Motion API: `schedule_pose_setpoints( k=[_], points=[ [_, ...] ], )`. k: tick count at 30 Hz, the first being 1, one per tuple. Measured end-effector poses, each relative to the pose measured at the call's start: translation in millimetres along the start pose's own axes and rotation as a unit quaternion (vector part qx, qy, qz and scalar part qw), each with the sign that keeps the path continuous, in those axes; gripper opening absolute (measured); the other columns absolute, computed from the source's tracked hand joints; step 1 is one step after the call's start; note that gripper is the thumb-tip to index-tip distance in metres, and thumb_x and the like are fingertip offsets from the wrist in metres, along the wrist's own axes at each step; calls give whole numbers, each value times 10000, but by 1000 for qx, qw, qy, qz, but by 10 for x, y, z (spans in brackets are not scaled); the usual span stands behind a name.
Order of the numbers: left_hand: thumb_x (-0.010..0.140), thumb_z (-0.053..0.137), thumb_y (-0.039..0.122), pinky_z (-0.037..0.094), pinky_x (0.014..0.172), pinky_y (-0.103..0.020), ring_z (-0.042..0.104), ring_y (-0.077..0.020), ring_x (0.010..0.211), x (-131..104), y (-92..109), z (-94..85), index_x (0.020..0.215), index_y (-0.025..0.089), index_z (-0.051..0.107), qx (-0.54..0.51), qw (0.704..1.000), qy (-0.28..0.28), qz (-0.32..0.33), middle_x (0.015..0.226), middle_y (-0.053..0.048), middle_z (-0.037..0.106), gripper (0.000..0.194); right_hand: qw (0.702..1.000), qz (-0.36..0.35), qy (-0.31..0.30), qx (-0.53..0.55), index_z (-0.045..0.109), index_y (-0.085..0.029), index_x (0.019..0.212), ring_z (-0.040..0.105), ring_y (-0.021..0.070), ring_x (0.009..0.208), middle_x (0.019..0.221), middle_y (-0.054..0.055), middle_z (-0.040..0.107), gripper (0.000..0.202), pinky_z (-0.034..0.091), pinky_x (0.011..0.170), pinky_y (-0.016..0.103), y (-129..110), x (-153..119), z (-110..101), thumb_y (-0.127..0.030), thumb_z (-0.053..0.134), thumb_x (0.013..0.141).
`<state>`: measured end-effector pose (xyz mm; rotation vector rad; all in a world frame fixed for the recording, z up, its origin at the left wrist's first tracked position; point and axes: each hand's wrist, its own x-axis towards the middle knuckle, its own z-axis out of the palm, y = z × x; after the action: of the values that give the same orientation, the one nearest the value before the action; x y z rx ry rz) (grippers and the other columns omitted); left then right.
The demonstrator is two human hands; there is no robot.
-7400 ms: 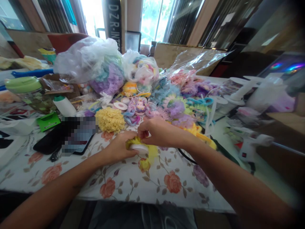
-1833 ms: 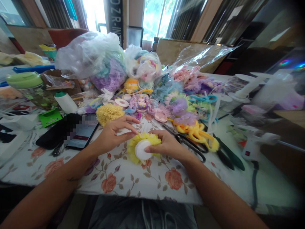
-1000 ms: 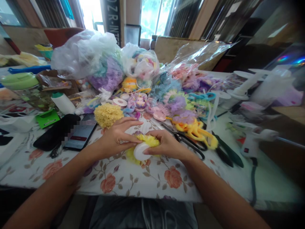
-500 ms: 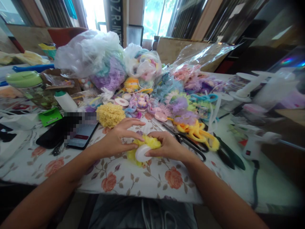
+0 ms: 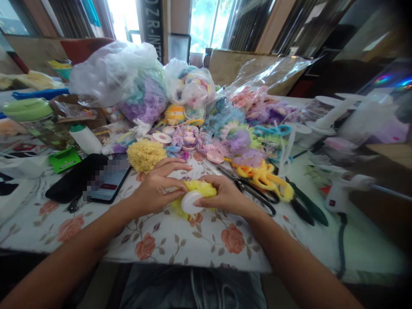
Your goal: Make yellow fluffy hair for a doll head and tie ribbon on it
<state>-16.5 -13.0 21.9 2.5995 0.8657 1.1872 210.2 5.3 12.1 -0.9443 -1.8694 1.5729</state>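
Note:
A bright yellow ruffled piece (image 5: pixel 202 187), which looks like gathered fabric or ribbon, is held low over the flowered tablecloth (image 5: pixel 206 240). A round white disc (image 5: pixel 191 202) covers part of its near side. My right hand (image 5: pixel 227 195) grips the piece from the right, thumb on the disc and fingers behind the ruffles. At the left edge, the thumb and index finger of my left hand (image 5: pixel 157 186) come together in a pinch on the ruffles, its other fingers raised. Just beyond that hand sits a fluffy pale-yellow ball (image 5: pixel 146 155).
Black-handled scissors (image 5: pixel 254 193) and yellow fuzzy strips (image 5: pixel 267 178) lie to the right, with a white glue gun (image 5: pixel 346 193) farther out. A phone (image 5: pixel 111 182) and a thread cone (image 5: pixel 85 138) are at left. Plastic bags (image 5: pixel 119 73) of pastel material line the back.
My left thumb and index finger have closed together at the yellow piece's left edge. The white disc faces me a little more fully. The whole view has shifted slightly.

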Motion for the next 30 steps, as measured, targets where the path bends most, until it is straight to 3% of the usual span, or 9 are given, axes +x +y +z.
schedule_pose_setpoints(
  k=[12,16,26,30],
  points=[
    [849,605,206,382,1034,-479,447,-260,1258,-18,-43,0,883,226,735,-14,1000,-26,-1,1299,-82,591,136,999,20,22,28,663,-157,826,581,132,641,738,-16,634,360,463,593,238,2,7,-5,-335,832,562],
    [822,626,180,385,1031,-483,462,-262,1242,-15,-28,8,847,217,739,-22,1000,-13,-17,1252,-87,620,121,999,21,19,33,659,-156,818,582,136,644,741,-12,636,357,468,601,246,-8,13,4,-325,832,556],
    [763,683,192,336,1049,-521,421,-297,1276,-7,-24,-32,753,236,744,-19,997,-54,-57,1322,-66,570,76,999,14,-3,28,673,-166,826,601,141,676,768,-12,658,333,479,629,240,-1,17,28,-303,826,564],
    [756,696,203,375,1019,-491,494,-273,1201,-2,12,-21,754,212,713,-12,998,-6,-57,1235,-80,621,19,999,15,5,35,666,-163,833,593,139,664,757,-12,651,351,475,615,240,6,24,23,-316,827,561]
  ],
)
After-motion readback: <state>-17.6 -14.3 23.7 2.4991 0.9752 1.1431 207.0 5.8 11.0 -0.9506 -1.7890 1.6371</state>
